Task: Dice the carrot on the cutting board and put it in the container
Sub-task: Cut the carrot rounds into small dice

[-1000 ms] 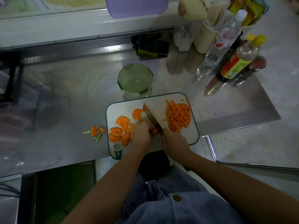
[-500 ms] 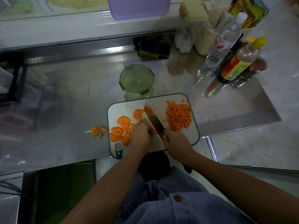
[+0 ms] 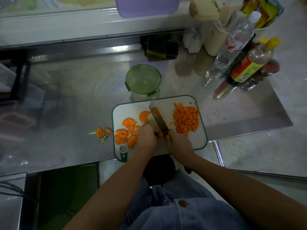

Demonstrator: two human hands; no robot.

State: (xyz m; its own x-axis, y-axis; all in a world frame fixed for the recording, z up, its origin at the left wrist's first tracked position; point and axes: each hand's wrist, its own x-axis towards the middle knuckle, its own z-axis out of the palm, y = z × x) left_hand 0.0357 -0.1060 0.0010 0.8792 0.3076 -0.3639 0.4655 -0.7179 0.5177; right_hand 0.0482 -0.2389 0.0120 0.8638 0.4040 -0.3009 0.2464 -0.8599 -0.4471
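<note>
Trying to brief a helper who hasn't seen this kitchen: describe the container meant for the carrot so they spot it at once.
Find the steel counter and the white cutting board on it. Beyond the board's far edge stands the container. It is the only round tub with a green clip lid; the bottles to its right are tall and narrow.

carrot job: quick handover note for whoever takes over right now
Left grip pins a carrot piece on the cutting board. Right grip holds the cleaver, blade at that piece.
Done: diced pile on the board's right side.
Left: slices on the board's left side to dice. Then everything goes into the container behind the board, whose green lid is on.
Carrot ends lie on the counter left of the board.
</note>
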